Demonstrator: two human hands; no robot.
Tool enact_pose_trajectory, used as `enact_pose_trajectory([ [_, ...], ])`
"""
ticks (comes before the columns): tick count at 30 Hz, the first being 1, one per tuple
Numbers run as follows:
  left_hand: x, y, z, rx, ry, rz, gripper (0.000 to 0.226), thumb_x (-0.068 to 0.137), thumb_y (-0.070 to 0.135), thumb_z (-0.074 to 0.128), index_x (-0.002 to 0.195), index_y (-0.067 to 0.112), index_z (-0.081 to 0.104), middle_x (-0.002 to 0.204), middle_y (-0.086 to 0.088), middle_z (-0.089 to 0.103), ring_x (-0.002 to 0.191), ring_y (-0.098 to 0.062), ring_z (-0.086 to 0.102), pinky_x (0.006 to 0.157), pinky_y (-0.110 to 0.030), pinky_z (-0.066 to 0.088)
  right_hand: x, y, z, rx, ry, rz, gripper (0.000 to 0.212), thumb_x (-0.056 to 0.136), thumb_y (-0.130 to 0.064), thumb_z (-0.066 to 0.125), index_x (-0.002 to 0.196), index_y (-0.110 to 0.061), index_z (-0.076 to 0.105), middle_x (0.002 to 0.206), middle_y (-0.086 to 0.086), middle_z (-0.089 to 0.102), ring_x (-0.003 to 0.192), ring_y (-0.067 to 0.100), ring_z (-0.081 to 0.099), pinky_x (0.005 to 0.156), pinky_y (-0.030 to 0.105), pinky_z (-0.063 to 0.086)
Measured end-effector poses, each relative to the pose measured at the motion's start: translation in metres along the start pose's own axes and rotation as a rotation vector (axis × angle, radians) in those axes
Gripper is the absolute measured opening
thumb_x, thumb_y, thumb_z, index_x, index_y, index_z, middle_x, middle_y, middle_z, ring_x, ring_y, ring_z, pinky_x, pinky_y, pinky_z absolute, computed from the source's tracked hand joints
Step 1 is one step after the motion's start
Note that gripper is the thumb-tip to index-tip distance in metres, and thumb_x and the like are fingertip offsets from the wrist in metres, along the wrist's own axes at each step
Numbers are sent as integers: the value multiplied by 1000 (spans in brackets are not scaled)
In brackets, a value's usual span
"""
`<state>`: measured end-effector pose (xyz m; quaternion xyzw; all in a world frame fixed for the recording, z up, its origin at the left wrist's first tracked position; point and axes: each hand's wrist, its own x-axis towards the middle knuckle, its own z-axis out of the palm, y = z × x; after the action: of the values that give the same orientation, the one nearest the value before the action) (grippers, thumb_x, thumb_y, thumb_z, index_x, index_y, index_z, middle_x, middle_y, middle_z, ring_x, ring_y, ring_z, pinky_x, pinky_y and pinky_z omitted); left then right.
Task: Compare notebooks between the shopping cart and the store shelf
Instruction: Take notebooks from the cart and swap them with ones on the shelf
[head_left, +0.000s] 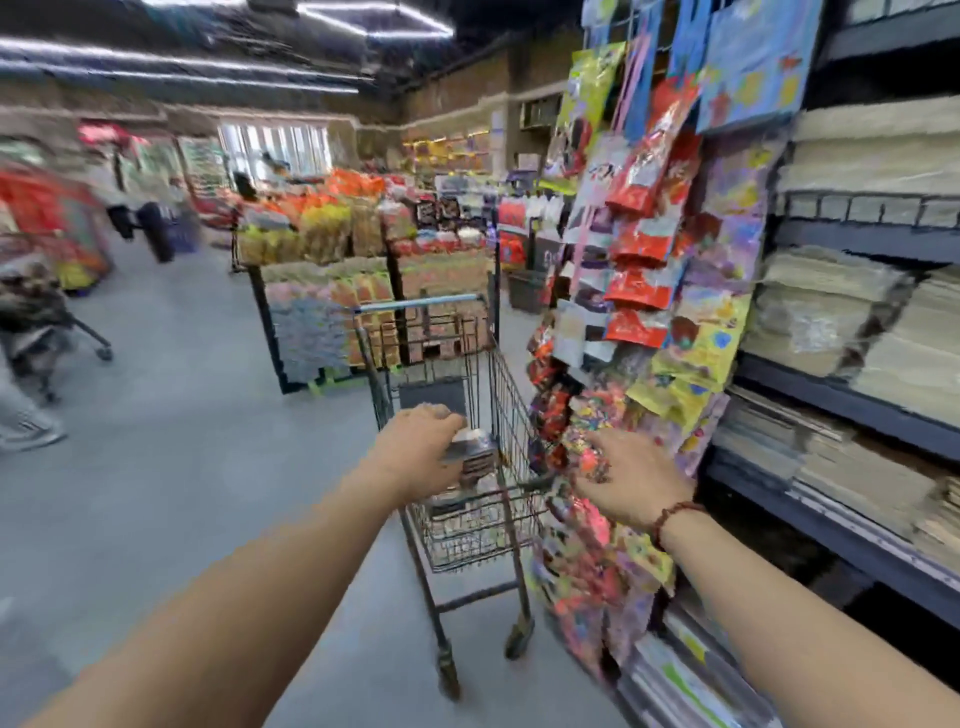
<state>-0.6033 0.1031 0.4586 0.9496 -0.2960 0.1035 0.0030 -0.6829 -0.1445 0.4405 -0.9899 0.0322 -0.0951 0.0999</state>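
Just beneath left hand (423, 447), notebook (470, 451).

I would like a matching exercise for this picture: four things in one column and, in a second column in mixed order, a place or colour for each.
Things:
1. left hand
2. right hand
3. bracelet
4. paper stacks

Places or colours:
a. on the shelf
b. above the cart
c. red-brown
d. by the hanging packets

Pairs: 1-b, 2-d, 3-c, 4-a.
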Motion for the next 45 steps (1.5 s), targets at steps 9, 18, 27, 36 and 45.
enact_pose_trajectory([
  [9,-5,-129,-6,-22,82,-80,54,88,42,55,137,22,46,131,-2,54,123,-23,45,103,-36,34,91,-112,31,33,12,-82,61,83,-52,56,136,-24,43,136,-2,51,127,21,43,103,38,40],
  [18,71,-193,30,-52,87,-105,54,88,40,56,137,21,45,135,-2,52,125,-22,44,104,-34,35,200,-137,82,91,-21,-125,61,81,-50,60,134,-25,45,136,-6,51,127,17,45,106,38,39],
  [27,173,-248,70,-45,20,-97,51,89,42,55,135,23,45,133,-1,53,121,-22,47,101,-34,38,321,-124,131,97,-119,-99,61,82,-48,58,135,-23,45,134,-1,52,127,20,43,106,37,38],
  [36,248,-323,116,-63,-18,-14,56,89,41,55,139,19,42,135,-3,51,123,-23,47,100,-34,38,406,-154,188,144,-182,-18,59,82,-46,60,135,-25,44,135,-5,51,125,16,45,104,37,41],
  [45,325,-434,162,-61,-79,200,56,88,42,53,138,19,42,132,-5,53,123,-25,46,98,-37,42,492,-197,244,117,-163,197,58,81,-49,59,133,-28,45,132,-6,54,122,16,47,102,38,44],
])
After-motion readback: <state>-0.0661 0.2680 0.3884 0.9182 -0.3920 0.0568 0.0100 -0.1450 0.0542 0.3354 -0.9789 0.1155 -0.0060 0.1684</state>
